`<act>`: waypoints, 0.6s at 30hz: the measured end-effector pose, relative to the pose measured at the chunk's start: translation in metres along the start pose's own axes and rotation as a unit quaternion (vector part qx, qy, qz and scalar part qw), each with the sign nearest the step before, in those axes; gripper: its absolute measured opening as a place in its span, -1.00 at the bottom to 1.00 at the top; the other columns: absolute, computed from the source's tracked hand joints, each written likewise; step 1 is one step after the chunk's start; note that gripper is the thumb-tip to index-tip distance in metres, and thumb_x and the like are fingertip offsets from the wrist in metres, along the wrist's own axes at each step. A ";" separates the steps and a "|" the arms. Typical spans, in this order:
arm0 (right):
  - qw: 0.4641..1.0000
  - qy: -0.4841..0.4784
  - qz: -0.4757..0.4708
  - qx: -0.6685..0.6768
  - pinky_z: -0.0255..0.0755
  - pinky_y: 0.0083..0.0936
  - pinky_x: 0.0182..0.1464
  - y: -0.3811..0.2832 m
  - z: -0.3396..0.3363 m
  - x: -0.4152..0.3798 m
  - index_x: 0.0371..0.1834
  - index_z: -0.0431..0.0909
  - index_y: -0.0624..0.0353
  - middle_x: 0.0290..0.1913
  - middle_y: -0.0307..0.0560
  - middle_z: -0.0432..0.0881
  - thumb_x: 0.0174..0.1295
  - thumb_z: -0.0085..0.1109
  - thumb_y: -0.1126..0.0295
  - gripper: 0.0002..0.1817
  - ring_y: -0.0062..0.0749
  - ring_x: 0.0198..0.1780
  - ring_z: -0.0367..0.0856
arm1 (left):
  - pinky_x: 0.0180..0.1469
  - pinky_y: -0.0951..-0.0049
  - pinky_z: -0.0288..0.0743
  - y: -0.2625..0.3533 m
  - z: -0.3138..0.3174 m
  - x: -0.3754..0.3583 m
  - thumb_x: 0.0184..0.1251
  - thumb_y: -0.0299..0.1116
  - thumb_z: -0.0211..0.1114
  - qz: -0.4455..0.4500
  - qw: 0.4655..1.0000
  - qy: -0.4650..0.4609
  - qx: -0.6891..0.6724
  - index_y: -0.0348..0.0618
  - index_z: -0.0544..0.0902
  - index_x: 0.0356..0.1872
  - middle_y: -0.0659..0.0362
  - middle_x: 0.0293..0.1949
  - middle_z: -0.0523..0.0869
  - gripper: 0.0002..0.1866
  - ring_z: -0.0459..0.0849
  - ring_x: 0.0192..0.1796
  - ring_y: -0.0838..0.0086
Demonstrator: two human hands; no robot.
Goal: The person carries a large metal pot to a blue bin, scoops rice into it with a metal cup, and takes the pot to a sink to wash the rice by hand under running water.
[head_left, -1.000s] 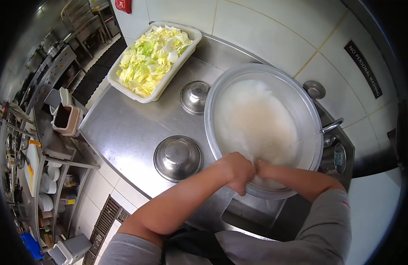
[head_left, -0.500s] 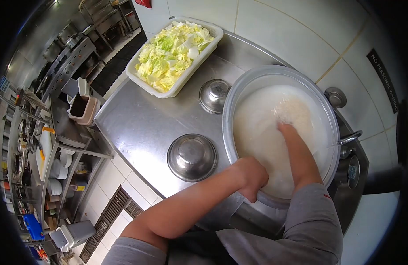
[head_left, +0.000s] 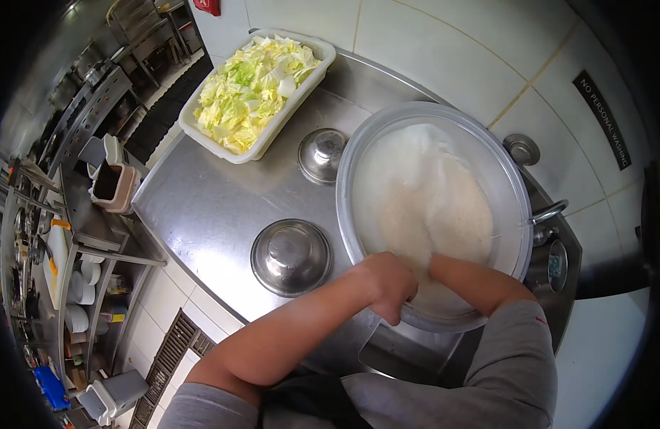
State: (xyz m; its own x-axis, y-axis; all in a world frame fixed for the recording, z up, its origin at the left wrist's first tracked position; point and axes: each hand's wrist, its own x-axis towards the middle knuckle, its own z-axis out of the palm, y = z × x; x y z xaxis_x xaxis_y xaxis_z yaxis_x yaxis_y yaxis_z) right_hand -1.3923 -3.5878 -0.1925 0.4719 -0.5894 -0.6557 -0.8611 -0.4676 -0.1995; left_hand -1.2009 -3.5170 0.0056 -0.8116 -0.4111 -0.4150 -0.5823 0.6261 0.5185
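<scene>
A large metal pot (head_left: 350, 214) holds cloudy white water (head_left: 387, 154) with a pale, grainy mass that looks like rice (head_left: 462, 207). My left hand (head_left: 391, 286) is closed round the pot's near rim, thumb outside. My right hand (head_left: 439, 267) reaches into the pot from the right and is sunk in the milky water. Only the wrist and forearm show, so its fingers are hidden.
A white plastic basket (head_left: 187, 123) of chopped cabbage (head_left: 255, 89) stands at the counter's back left. Two upturned metal bowls, one smaller (head_left: 323, 155) and one larger (head_left: 291, 257), lie left of the pot. A sink basin (head_left: 416, 350) shows below the pot; tiled wall rises behind.
My right hand has drawn back through the water toward the near rim, its elbow bending outward. The pale grains show more plainly on the right. My left hand keeps its hold.
</scene>
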 end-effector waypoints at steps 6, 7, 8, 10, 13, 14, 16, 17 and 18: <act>0.999 0.044 0.027 -0.001 -0.02 -0.19 0.46 0.016 -0.043 0.063 0.41 0.22 0.11 0.43 0.06 0.24 0.34 -0.32 -0.02 -0.35 -0.06 0.47 0.13 | -0.07 0.22 0.57 -0.003 0.007 0.004 -0.24 -0.17 0.39 -0.003 1.000 0.013 0.000 0.04 0.72 -0.09 0.15 -0.24 0.75 -0.49 0.70 -0.11 0.20; 0.998 0.051 0.048 0.002 -0.01 -0.19 0.46 0.027 -0.051 0.073 0.41 0.23 0.11 0.42 0.06 0.25 0.34 -0.31 -0.02 -0.35 -0.06 0.47 0.14 | -0.06 0.22 0.57 -0.003 0.007 0.004 -0.24 -0.17 0.39 -0.009 1.000 0.010 -0.006 0.04 0.72 -0.08 0.14 -0.23 0.75 -0.49 0.70 -0.10 0.19; 0.996 0.058 0.071 0.006 -0.01 -0.19 0.46 0.039 -0.061 0.084 0.41 0.24 0.12 0.42 0.07 0.25 0.34 -0.31 -0.02 -0.35 -0.05 0.47 0.14 | -0.06 0.22 0.57 -0.002 0.006 0.003 -0.24 -0.17 0.39 -0.015 1.000 0.009 -0.006 0.04 0.72 -0.08 0.14 -0.23 0.75 -0.49 0.70 -0.10 0.19; 0.990 0.058 0.125 0.012 0.00 -0.18 0.45 0.068 -0.079 0.094 0.40 0.25 0.13 0.41 0.08 0.27 0.33 -0.30 -0.01 -0.35 -0.04 0.46 0.16 | -0.04 0.23 0.57 0.000 0.004 0.002 -0.24 -0.17 0.39 -0.021 1.000 0.008 0.008 0.05 0.71 -0.06 0.14 -0.21 0.75 -0.47 0.70 -0.09 0.19; 0.977 0.061 0.204 -0.005 0.01 -0.17 0.45 0.113 -0.114 0.078 0.39 0.28 0.15 0.40 0.10 0.29 0.33 -0.28 -0.01 -0.35 -0.03 0.45 0.18 | -0.04 0.23 0.57 0.000 0.004 0.001 -0.25 -0.17 0.39 -0.016 1.000 0.015 0.006 0.05 0.71 -0.05 0.12 -0.21 0.75 -0.46 0.70 -0.09 0.18; 0.969 0.081 0.235 -0.019 0.01 -0.17 0.45 0.121 -0.123 0.061 0.38 0.28 0.16 0.40 0.10 0.30 0.32 -0.27 0.00 -0.35 -0.02 0.45 0.19 | -0.04 0.23 0.57 -0.001 0.006 0.002 -0.25 -0.17 0.39 -0.014 1.000 0.018 0.006 0.05 0.71 -0.05 0.12 -0.21 0.75 -0.46 0.70 -0.09 0.18; 0.910 0.219 0.344 -0.074 0.09 -0.15 0.41 0.126 -0.124 0.024 0.24 0.45 0.22 0.30 0.18 0.41 0.29 -0.18 0.03 -0.40 -0.03 0.36 0.33 | -0.05 0.22 0.57 -0.002 0.008 0.003 -0.24 -0.16 0.39 -0.011 1.000 0.021 0.010 0.03 0.72 -0.10 0.14 -0.23 0.75 -0.50 0.70 -0.10 0.18; 0.913 0.185 0.356 -0.078 0.18 -0.12 0.35 0.131 -0.124 0.007 0.21 0.47 0.21 0.23 0.14 0.48 0.28 -0.16 0.03 -0.42 0.00 0.29 0.41 | -0.05 0.22 0.57 -0.001 0.006 0.002 -0.24 -0.16 0.39 -0.005 1.000 0.024 0.010 0.03 0.72 -0.10 0.14 -0.23 0.75 -0.50 0.70 -0.10 0.18; 0.913 0.151 0.369 -0.081 0.26 -0.09 0.29 0.138 -0.121 -0.010 0.19 0.49 0.19 0.16 0.11 0.56 0.28 -0.13 0.04 -0.44 0.03 0.21 0.49 | -0.06 0.22 0.57 0.001 0.004 0.001 -0.23 -0.16 0.39 -0.008 1.000 0.018 0.015 0.03 0.73 -0.14 0.14 -0.25 0.75 -0.53 0.70 -0.12 0.19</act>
State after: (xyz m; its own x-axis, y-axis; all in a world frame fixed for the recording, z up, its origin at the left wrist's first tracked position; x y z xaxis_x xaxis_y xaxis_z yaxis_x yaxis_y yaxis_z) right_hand -1.4925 -3.7261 -0.1255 -0.1739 -0.9271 -0.3321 -0.9381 0.0534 0.3423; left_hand -1.2016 -3.5143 0.0028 -0.8039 -0.4442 -0.3955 -0.5937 0.6382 0.4901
